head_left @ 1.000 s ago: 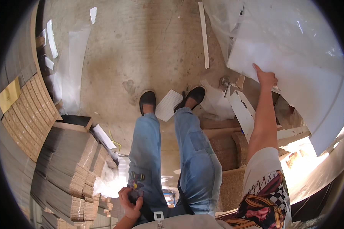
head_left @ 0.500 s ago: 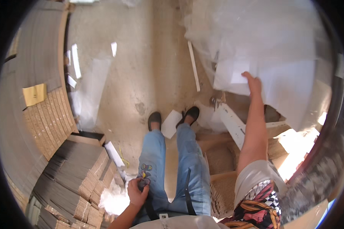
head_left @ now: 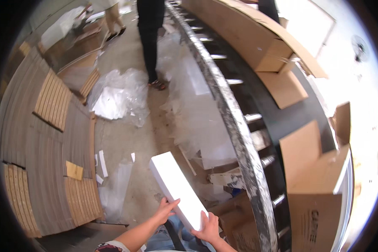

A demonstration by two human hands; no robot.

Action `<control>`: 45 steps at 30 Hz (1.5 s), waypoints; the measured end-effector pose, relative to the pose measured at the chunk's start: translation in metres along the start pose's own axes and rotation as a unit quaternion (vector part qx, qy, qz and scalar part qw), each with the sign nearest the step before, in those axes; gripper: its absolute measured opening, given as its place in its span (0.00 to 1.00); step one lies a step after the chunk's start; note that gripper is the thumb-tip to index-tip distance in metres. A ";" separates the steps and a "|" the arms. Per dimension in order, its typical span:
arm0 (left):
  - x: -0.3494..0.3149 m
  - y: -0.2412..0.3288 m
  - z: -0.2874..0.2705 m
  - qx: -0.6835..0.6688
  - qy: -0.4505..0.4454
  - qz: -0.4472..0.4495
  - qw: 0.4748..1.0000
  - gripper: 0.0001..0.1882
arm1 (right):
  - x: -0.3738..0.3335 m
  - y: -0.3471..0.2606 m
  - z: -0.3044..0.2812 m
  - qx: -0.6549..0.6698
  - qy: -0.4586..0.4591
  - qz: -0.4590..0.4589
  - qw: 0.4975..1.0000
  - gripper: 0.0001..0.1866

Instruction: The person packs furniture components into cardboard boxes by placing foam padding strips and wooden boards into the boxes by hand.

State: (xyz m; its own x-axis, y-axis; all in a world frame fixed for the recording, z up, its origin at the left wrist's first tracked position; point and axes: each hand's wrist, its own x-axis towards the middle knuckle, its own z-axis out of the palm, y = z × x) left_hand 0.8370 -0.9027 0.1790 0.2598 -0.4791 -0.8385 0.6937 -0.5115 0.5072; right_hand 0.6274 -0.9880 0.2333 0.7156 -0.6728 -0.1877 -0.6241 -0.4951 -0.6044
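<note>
A long white block, which looks like packing foam [head_left: 178,185], slants in front of my body with its far end toward the upper left. My left hand [head_left: 167,211] grips its left edge, thumb along the side and other fingers partly hidden. On the near right end, my right hand [head_left: 207,229] is closed around the corner, thumb on top. My blue jeans [head_left: 182,231] show below the block.
A roller conveyor [head_left: 239,122] with open cardboard boxes [head_left: 313,168] runs along the right. Stacked panels [head_left: 50,147] line the left. Crumpled clear plastic [head_left: 122,98] and white scraps [head_left: 103,163] litter the floor. A person in black trousers [head_left: 150,42] stands ahead.
The view has lifted from the floor to the conveyor. My right hand has left the white sheeting at the right; both hands now hold the white foam block.
</note>
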 end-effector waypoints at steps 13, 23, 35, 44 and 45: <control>-0.221 -0.037 0.214 0.036 -0.087 0.383 0.919 0.39 | -0.187 -0.038 -0.145 -0.177 0.319 0.003 0.931 0.50; -0.341 -0.167 0.312 0.306 -0.382 0.321 0.811 0.44 | -0.440 0.060 -0.204 0.496 0.387 -0.043 0.776 0.58; -0.475 -0.216 0.545 0.337 -0.762 0.166 0.528 0.26 | -0.644 0.071 -0.360 0.350 0.662 0.079 0.658 0.30; -0.380 -0.160 0.703 0.658 -0.509 0.543 0.120 0.34 | -0.717 0.156 -0.483 0.396 0.639 0.187 0.632 0.23; -0.371 -0.162 0.707 0.660 -0.507 0.540 0.124 0.34 | -0.718 0.172 -0.492 0.393 0.607 0.197 0.662 0.24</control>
State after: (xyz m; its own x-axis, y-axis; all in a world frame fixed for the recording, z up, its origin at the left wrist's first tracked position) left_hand 0.1534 -1.1460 0.5488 -0.9605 -0.2775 -0.0232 -0.2664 0.8916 0.3661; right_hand -0.1479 -0.8608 0.6444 -0.5319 -0.8465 0.0227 0.0097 -0.0329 -0.9994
